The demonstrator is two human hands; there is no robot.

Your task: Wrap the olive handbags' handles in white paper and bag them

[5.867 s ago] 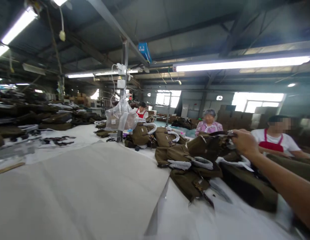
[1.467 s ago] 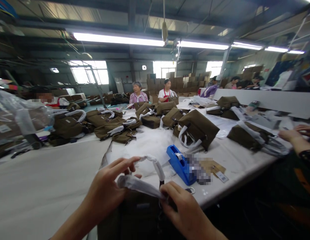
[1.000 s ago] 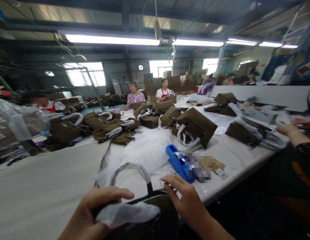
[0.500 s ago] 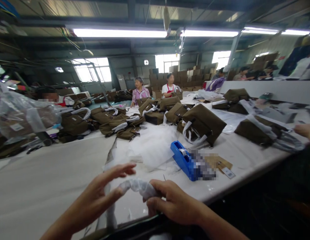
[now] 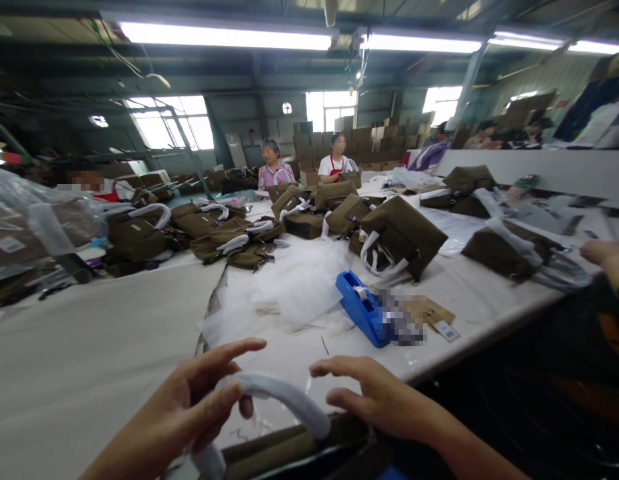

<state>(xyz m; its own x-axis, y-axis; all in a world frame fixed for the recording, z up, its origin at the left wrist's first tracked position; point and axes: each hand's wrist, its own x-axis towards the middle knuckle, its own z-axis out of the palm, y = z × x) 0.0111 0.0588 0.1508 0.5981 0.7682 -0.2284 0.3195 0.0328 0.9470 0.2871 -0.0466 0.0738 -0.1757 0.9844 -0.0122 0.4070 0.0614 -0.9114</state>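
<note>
An olive-brown handbag (image 5: pixel 274 443) lies at the bottom of the head view, its zipper partly showing and its lower part cut off by the frame. Its arched handle (image 5: pixel 289 395) is wrapped in whitish film. My left hand (image 5: pixel 199 393) pinches the top left of this handle between thumb and curled fingers, with the index finger raised. Just right of the handle, my right hand (image 5: pixel 379 390) has its fingers apart and holds nothing. Beyond it on the table stands a blue tape dispenser (image 5: pixel 362 310) with a roll in it.
Thin white sheets (image 5: pixel 299 283) lie mid-table. Several olive bags (image 5: pixel 406 230) with wrapped handles stand behind them. Brown tags (image 5: pixel 429 312) lie by the dispenser. Co-workers (image 5: pixel 275 167) are across the table, and another person's hand (image 5: pixel 606 253) reaches in at right.
My right hand has let go of the wrapped handle and opened beside it. My left hand has closed on the handle, which now shows as a full arch. The view has tilted down slightly.
</note>
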